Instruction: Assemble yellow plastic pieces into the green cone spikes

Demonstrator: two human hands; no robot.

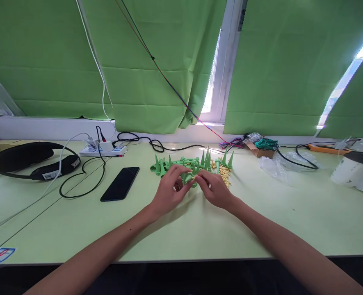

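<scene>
My left hand (pixel 170 190) is closed around a green plastic spike (pixel 187 178), held just above the table near the middle. Close beside it, my right hand (pixel 215 190) pinches at the end of that spike. A small yellowish tip shows between its fingers, most likely one of the small beige pegs. Directly behind both hands lies a heap of green plastic spikes (pixel 159 166), some standing point up and others lying flat. Many loose beige pegs (pixel 226 177) are scattered at the right of this heap, partly hidden by my right hand.
A black phone (pixel 120 184) lies left of my hands. Farther left are a power strip (pixel 103 150), cables and a black headband-like device (pixel 21 159). At the back right are a small cardboard box (pixel 259 150), clear plastic bags (pixel 273 169) and a white container (pixel 355 170).
</scene>
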